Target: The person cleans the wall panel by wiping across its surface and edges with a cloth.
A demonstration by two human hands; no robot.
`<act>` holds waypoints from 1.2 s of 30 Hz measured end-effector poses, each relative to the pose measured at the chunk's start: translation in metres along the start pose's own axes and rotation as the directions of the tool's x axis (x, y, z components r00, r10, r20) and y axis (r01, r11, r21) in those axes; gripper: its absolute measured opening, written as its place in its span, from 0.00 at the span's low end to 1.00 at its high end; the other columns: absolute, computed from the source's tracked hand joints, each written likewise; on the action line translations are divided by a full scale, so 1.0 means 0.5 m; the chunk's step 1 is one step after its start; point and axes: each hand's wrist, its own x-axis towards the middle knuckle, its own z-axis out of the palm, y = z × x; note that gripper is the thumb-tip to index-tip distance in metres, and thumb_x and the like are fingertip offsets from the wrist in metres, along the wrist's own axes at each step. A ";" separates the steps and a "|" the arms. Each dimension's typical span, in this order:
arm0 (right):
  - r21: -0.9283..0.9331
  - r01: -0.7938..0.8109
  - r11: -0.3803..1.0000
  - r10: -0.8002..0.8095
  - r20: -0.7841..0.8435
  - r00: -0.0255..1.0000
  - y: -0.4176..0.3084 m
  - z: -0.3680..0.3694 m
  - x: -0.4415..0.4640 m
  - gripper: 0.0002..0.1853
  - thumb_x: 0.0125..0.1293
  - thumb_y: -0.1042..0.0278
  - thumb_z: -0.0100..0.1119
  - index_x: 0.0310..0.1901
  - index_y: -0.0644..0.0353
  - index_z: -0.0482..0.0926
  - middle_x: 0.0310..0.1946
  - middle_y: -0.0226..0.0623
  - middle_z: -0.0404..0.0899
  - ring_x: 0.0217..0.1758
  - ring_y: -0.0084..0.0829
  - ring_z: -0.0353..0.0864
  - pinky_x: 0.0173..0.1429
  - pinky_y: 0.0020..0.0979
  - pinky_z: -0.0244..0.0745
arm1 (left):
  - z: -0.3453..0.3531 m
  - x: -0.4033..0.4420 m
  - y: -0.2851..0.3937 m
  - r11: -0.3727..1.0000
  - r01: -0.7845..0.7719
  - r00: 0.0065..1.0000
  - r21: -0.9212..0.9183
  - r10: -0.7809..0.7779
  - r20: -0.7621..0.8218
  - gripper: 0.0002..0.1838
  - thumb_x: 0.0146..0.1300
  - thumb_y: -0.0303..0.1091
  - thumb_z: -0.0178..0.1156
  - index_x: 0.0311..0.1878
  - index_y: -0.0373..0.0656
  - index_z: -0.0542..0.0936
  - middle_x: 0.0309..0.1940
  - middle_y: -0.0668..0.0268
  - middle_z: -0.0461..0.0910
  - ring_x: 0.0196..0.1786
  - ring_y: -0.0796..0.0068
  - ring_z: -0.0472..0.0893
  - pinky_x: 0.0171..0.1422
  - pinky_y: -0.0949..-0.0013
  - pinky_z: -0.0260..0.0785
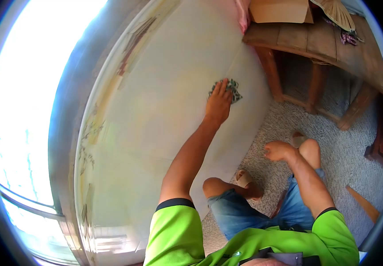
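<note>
- Left grip (218, 103) clamped down on a patterned cloth (235, 93), with fingers stretched over the top of it.
- Patterned cloth all bunched up, dark green and white, pressed against a big pale panel (169, 119), up near the panel's right side.
- Right grip (279, 150) with fingers together, curled in like a loose fist, near the right knee and above the fuzzy gray carpet (342, 155); inside of the palm hidden from view.
- Painted picture (136, 46) in brown and yellow along the panel's left side.
- Very bright window (27, 97) at the far left.
- At the top right, a wooden surface (289, 40) on brown legs, with a box (280, 11) and a pale fan-shaped thing (340, 15) on top.
- Pink fabric (243, 15) just beside the box.
- Down low, bent legs in blue shorts (235, 215), feet in sandals (244, 178).
- Bright green shirt (178, 232) with dark cuffs.
</note>
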 end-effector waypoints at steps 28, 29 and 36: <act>-0.161 -0.039 0.986 0.042 0.012 0.999 0.028 0.047 0.014 0.17 0.59 0.56 0.61 0.40 0.61 0.88 0.38 0.52 0.87 0.43 0.48 0.88 0.49 0.46 0.80 | 0.086 -1.141 -0.062 -0.209 0.970 -0.241 -0.123 -0.778 -0.580 0.32 0.78 0.44 0.49 0.79 0.37 0.62 0.79 0.38 0.55 0.81 0.39 0.56 0.84 0.39 0.43; -0.150 -0.083 0.985 0.089 0.034 0.995 0.021 0.044 0.013 0.17 0.59 0.57 0.61 0.40 0.61 0.88 0.38 0.52 0.87 0.44 0.48 0.88 0.49 0.46 0.80 | 0.147 -1.214 -0.016 -0.307 0.937 -0.175 0.168 -0.828 -0.533 0.34 0.80 0.48 0.45 0.80 0.34 0.59 0.80 0.36 0.53 0.82 0.40 0.54 0.85 0.42 0.42; -0.186 -0.089 0.978 0.087 -0.021 0.996 0.075 0.076 0.033 0.16 0.58 0.58 0.61 0.42 0.58 0.88 0.40 0.52 0.87 0.44 0.49 0.88 0.47 0.47 0.80 | 0.300 -1.219 0.237 -0.718 0.171 -0.966 -0.675 -0.256 0.027 0.45 0.79 0.61 0.40 0.77 0.23 0.54 0.78 0.31 0.49 0.79 0.38 0.57 0.82 0.43 0.49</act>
